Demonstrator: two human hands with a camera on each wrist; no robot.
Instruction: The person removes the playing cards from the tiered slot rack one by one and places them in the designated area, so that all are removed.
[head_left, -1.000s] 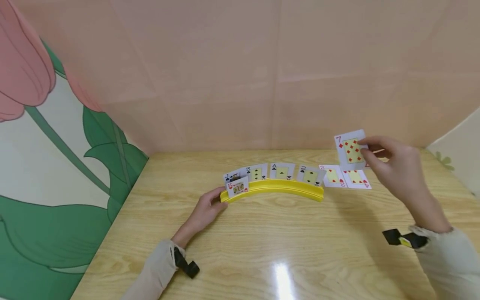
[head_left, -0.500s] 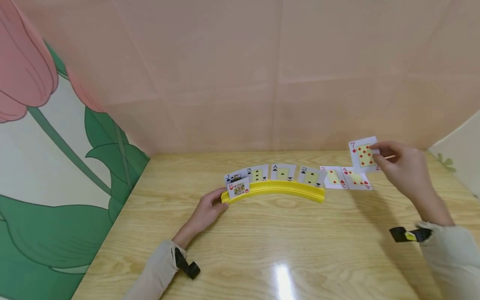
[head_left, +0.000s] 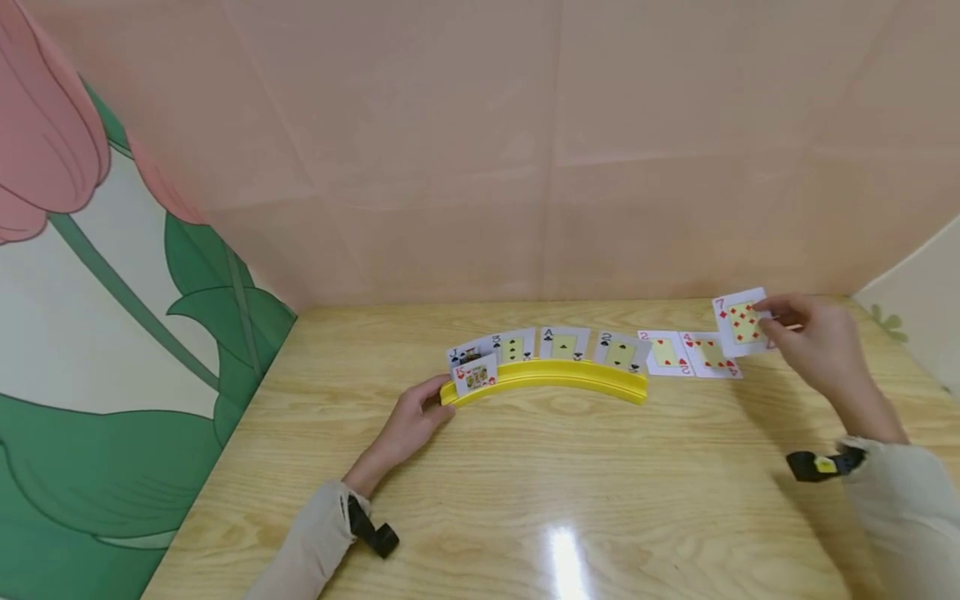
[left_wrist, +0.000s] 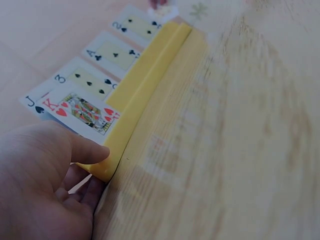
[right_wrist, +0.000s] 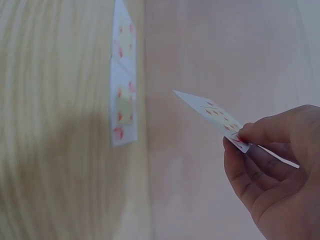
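Note:
My left hand [head_left: 411, 421] grips the left end of a curved yellow card holder [head_left: 570, 377], thumb on its front face in the left wrist view. A king of hearts [left_wrist: 82, 111] stands in the holder in front of a jack of spades [head_left: 462, 352]. Along the back stand a three of spades [head_left: 514, 345], an ace of clubs [head_left: 565, 342] and a two of spades [head_left: 622, 352]. My right hand [head_left: 817, 337] pinches a seven of diamonds [head_left: 742, 323] by its right side, raised above the table. In the head view it overlaps a four of hearts [head_left: 701, 354].
A two of hearts [head_left: 664, 353] lies face up between the holder and the four of hearts. The wood-grain table [head_left: 480, 492] meets a pinkish wall covering [head_left: 450, 183] at its back edge. A flower-patterned panel [head_left: 97, 350] stands on the left.
My right hand has moved right and lower with the seven of diamonds, uncovering more of the four of hearts. The left hand keeps its grip on the holder.

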